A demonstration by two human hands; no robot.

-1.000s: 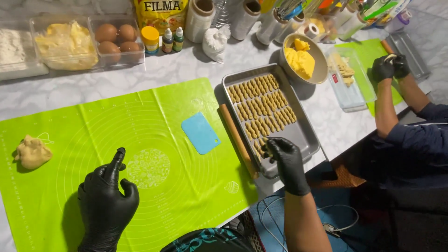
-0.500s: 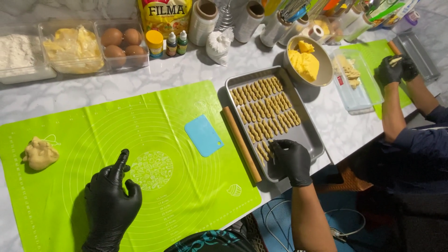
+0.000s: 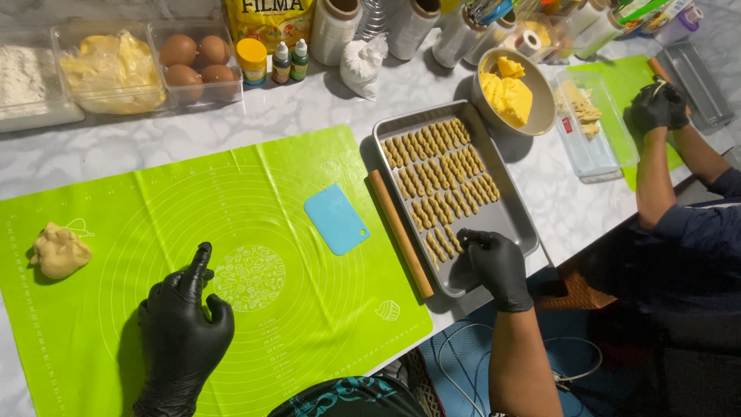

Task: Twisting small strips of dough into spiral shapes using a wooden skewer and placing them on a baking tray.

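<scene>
Yellow dough sticks [image 3: 440,181] are lying in rows on the metal tray [image 3: 505,220] | right hand [image 3: 498,266] is pinching one stick at the near row | left hand [image 3: 181,328] is resting spread on the green mat [image 3: 255,324], one finger pointing | risk: a bump is squashing neighbours, or the tray is tipping off the table edge [image 3: 575,243].

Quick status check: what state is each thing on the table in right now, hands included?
left hand: gloved, empty, resting on green mat
right hand: gloved, on baking tray
baking tray: partly filled with shaped dough pieces
dough lump: unshaped
rolling pin: idle
blue scraper: lying flat
</scene>
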